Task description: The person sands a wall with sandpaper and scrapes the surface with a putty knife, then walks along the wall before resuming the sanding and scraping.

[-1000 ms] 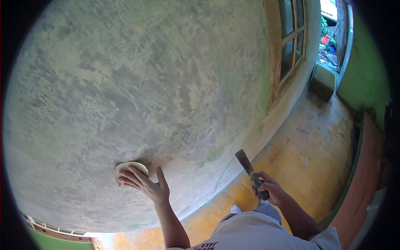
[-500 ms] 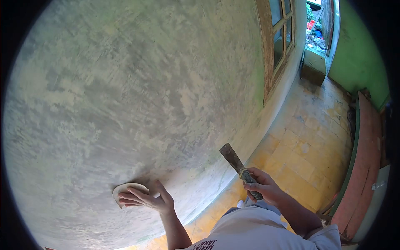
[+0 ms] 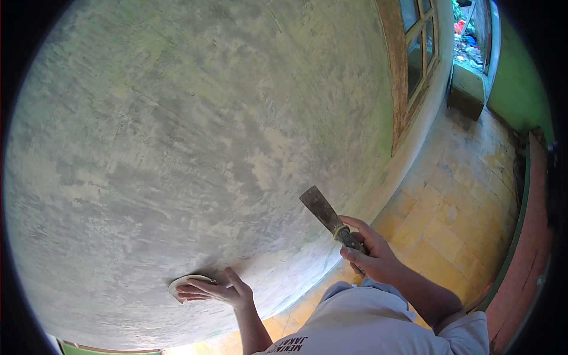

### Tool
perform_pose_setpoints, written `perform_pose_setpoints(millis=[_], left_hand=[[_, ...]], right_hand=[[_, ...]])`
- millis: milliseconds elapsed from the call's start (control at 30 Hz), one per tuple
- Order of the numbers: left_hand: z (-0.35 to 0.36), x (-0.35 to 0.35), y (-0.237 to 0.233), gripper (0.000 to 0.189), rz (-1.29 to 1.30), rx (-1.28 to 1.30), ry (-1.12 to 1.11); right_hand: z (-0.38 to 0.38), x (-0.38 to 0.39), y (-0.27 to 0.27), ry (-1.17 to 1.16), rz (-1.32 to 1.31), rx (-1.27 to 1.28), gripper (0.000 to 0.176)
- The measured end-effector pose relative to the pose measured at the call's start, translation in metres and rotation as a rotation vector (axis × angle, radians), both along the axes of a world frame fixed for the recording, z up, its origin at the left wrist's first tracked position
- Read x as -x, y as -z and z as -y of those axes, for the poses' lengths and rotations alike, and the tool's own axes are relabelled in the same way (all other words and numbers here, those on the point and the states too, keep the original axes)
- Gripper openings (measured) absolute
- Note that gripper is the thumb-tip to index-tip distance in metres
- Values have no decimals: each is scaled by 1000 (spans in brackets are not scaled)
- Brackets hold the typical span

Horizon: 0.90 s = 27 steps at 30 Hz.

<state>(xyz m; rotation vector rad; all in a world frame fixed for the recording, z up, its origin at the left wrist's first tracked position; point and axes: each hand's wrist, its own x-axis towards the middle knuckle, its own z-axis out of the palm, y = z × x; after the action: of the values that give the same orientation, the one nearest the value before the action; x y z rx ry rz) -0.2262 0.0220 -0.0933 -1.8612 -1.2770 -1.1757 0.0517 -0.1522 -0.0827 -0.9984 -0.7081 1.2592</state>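
Note:
My left hand [image 3: 216, 293] lies with its fingers stretched over a pale rounded sheet [image 3: 188, 279], pressing it against the wall [image 3: 195, 148], thumb spread away. The sheet looks like a piece of sandpaper; its curved upper edge shows above my fingers, the rest is partly covered. Grey and whitish patches cover the wall, with green showing through in places. In my right hand [image 3: 371, 251], a putty knife [image 3: 320, 208] is gripped by its dark handle. Its broad, worn metal blade points up and left, in front of the wall.
A wooden-framed window [image 3: 414, 59] is set in the wall at upper right. Beyond it stands a block-like step [image 3: 467, 92] at a doorway. Yellowish tiles [image 3: 449, 207] cover the floor. A long reddish board with a green edge [image 3: 529, 248] stands along the right side.
The view has shifted, so the window and doorway sit further right. My right hand has raised the putty knife a little. My left hand and the sheet have slid slightly up the wall.

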Motion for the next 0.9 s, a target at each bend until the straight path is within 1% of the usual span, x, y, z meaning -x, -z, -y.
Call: perform_pose_setpoints(millis=[67,133,200,233,367,467,533,567,633,667,733,767,833,900], left_hand=[[-2,-2,0,85,-19,-7,-25],[-2,-2,0,85,-32,-10,-45],[-3,-4,1,85,-17,-14,-70],[-4,-5,2,85,-17,-10,-66],[-7,-5,3,83,-26,-71,-50],[-9,-7,2,81,-17,-104,-35],[-10,-7,2,80,-9,-115,-27],[-11,-6,3,80,-12,-122,-26],[-12,-4,4,79,-20,-129,-24],[-13,-3,5,80,-15,-132,-22],[-14,-3,5,82,-14,-131,-19],[-15,-4,5,82,-9,-144,-20],[-15,-6,6,82,-2,-151,-23],[-14,-5,5,81,-6,-154,-21]], right_hand=[[-3,-3,-7,7,10,-4,56],[-4,-4,-10,-6,118,6,58],[-8,-3,-11,8,155,-26,58],[-10,-2,-12,24,193,-61,57],[-12,-2,-21,57,233,-67,55],[-14,-4,-21,64,312,-63,52],[-18,-7,-20,88,482,-143,51],[-20,-10,-23,87,483,-140,51],[-26,-17,-33,6,408,-8,49],[-26,-17,-31,5,408,-9,49],[-21,-15,-25,93,483,-92,47],[-20,-13,-23,93,483,-88,47],[-19,-12,-19,178,625,-191,47],[-30,-12,-21,158,606,-182,47]])
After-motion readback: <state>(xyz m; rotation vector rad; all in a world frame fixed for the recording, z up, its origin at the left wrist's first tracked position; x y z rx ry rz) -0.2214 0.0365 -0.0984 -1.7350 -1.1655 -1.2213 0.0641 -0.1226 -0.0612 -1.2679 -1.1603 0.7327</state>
